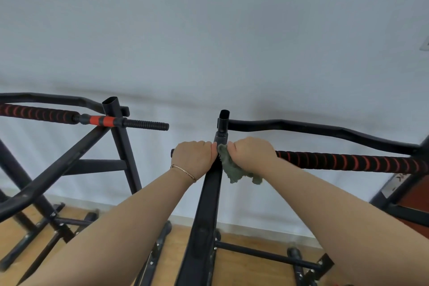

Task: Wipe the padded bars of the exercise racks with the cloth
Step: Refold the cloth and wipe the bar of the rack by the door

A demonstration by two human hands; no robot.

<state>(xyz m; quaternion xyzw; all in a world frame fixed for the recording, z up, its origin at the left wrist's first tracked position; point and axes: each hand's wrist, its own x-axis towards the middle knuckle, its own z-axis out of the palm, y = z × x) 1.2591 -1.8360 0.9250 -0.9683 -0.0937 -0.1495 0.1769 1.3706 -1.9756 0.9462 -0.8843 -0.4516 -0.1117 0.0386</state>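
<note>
Green cloth (234, 170): bunched and wrapped over the near end of the padded bar (348, 161) of the right-hand rack, just beside the upright post (223, 123). A loose tail hangs below the bar.

Right grip (251, 152): fingers curled round cloth and bar together, clamped.

Left grip (192, 160): curled round the bare bar stub (172, 152) on the other side of the post, clamped on it. Thin bracelet (183, 172) at the wrist.

Padded bar: black foam with red spiral bands, running rightward from the cloth to the far frame.

Second padded bar (39, 114): same foam, on the rack well apart to the left. Neither grip touches it.

Risks, as judged:
- The hanging tail may snag on the joint at the post.
- The foam may drag on the cloth, so it bunches and the underside goes unwiped.
- A hard stroke along the bar may shift the rack on the wooden floor (243, 269) if the left grip eases.

Containers: none in view.
</note>
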